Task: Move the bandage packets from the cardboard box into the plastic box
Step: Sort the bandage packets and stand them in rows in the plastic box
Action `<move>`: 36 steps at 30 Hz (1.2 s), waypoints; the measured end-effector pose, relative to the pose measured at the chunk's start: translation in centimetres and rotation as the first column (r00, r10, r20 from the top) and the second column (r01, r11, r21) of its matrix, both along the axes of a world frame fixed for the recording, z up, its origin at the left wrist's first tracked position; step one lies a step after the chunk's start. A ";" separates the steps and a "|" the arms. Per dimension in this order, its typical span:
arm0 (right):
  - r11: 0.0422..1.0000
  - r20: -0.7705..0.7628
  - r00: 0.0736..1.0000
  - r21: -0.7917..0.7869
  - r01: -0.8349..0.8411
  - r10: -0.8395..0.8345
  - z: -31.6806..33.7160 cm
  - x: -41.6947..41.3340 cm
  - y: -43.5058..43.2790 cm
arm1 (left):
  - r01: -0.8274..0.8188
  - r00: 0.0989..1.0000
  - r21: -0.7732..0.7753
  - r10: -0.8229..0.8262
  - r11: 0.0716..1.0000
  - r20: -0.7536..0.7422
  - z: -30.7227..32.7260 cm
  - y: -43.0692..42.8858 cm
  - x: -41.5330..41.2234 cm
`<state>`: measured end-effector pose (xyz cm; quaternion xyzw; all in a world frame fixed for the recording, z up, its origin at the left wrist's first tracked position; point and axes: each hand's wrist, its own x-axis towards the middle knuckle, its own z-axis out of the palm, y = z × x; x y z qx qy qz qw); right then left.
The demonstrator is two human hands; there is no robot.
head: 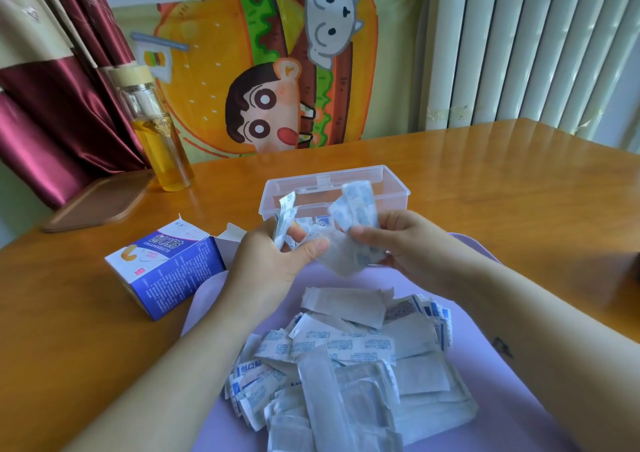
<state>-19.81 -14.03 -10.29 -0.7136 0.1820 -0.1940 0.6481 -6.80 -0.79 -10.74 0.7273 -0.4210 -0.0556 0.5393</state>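
The plastic box (391,198) stood open on the tabletop (502,181). Both hands were raised just in front of the plastic box, on the person's side of it.

The left hand (273,261) gripped a small bunch of bandage packets (285,216), fingers curled round them and the thumb laid across a larger white wrapper. The right hand (405,243) pinched several packet strips (358,205) between thumb and fingertips, their upper ends standing about level with the plastic box rim. A few packets appeared to lie inside the plastic box already, seen through its near wall.

The cardboard box (169,268) lay on its side to the left of the plastic box and nearer the person, flap open; its interior was not visible. A loose pile (346,365) of packets lay on a purple mat (491,375), nearer the person than the plastic box and apart from it. A glass bottle (162,140) stood beyond and left of the plastic box.

Handling: the packets were judged light, thin and limp, with paper faces likely to slide on one another, so a bunch would tend to fan out and shed items. They were not judged fragile. The advised hold was across the middle of a squared stack, thumb on one face and fingers on the other, not by one end, where strips droop. Modest bunches, released low inside the plastic box, were judged safest.
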 end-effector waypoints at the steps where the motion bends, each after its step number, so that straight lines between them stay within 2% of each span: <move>1: 0.995 0.031 0.996 0.060 0.080 -0.082 0.3 0.0 -0.2 | 0.006 0.998 -0.022 -0.005 1.000 0.064 0.0 0.1 0.1; 3: 0.953 0.036 0.975 0.220 0.208 -0.221 1.0 -0.3 -0.8 | 0.062 0.971 -0.066 -0.045 0.996 0.235 0.0 0.2 0.2; 4: 0.925 0.017 0.972 0.311 0.216 -0.233 1.3 -0.6 -1.1 | 0.097 0.946 -0.074 -0.069 0.993 0.318 0.1 0.3 0.2; 8: 0.807 0.021 1.000 0.590 -0.030 0.021 2.0 -1.7 -1.2 | 0.151 0.836 -0.101 -0.072 0.983 0.544 0.5 0.5 -0.6; 11: 0.768 0.118 0.986 0.618 -0.168 0.121 2.2 -1.9 -0.8 | 0.179 0.768 -0.086 -0.085 0.980 0.635 0.6 0.6 -0.6; 14: 0.794 0.178 0.970 0.558 -0.240 0.168 2.4 -1.7 -0.4 | 0.191 0.727 -0.058 -0.101 0.980 0.679 0.3 0.6 -0.3; 16: 0.825 0.154 0.971 0.515 -0.235 0.181 2.3 -1.4 -0.3 | 0.197 0.736 -0.040 -0.121 0.980 0.666 0.2 0.4 -0.5; 20: 0.929 0.092 0.995 0.367 -0.059 0.027 2.7 -1.8 -1.6 | 0.213 0.861 -0.055 -0.161 0.975 0.482 0.0 0.2 -0.5; 22: 0.987 0.005 0.994 0.112 0.112 -0.113 3.0 -2.4 -2.6 | 0.201 0.930 -0.093 -0.160 0.975 0.332 0.1 0.3 -0.6; 23: 0.977 -0.063 0.978 -0.101 0.190 -0.197 2.8 -2.6 -3.0 | 0.175 0.955 -0.095 -0.146 0.980 0.260 0.2 0.3 -0.6; 25: 0.852 -0.201 0.927 -0.490 0.185 -0.316 2.3 -2.8 -3.3 | 0.140 0.981 -0.075 -0.129 0.987 0.146 0.3 0.3 -0.6; 27: 0.754 -0.337 0.885 -0.656 0.026 -0.323 1.8 -2.6 -2.7 | 0.179 0.984 -0.049 -0.178 0.983 0.030 0.3 0.2 -0.5; 30: 0.678 -0.430 0.846 -0.726 -0.117 -0.314 1.6 -2.4 -2.1 | 0.290 0.932 -0.062 -0.297 0.955 -0.209 -0.1 0.0 -0.2; 33: 0.634 -0.415 0.844 -0.764 -0.120 -0.339 2.2 -2.6 -2.2 | 0.327 0.838 -0.110 -0.342 0.938 -0.426 -0.1 0.0 -0.2; 34: 0.672 -0.384 0.866 -0.736 -0.078 -0.321 2.5 -2.7 -2.1 | 0.327 0.804 -0.131 -0.349 0.936 -0.482 0.0 0.0 -0.2; 36: 0.854 -0.257 0.943 -0.518 0.052 -0.213 3.2 -2.6 -1.5 | 0.330 0.745 -0.174 -0.369 0.928 -0.556 0.4 -0.1 -0.4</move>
